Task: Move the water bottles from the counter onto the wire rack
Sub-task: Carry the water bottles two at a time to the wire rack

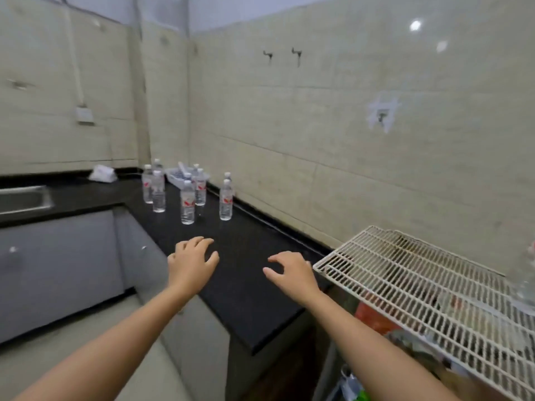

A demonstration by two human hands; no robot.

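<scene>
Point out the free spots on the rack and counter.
Rack: left half bare; what looks like a bottle at its blurred right edge. Counter: bare from near end to the bottles; crowded in the far corner.

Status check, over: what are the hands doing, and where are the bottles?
Left hand and right hand empty, over the counter. Water bottles upright on it, ahead of both hands. Wire rack at right; path to bottles clear.

The water bottles [187, 201] carry red-and-white labels; their print is too blurred to read; no other text shows.
</scene>
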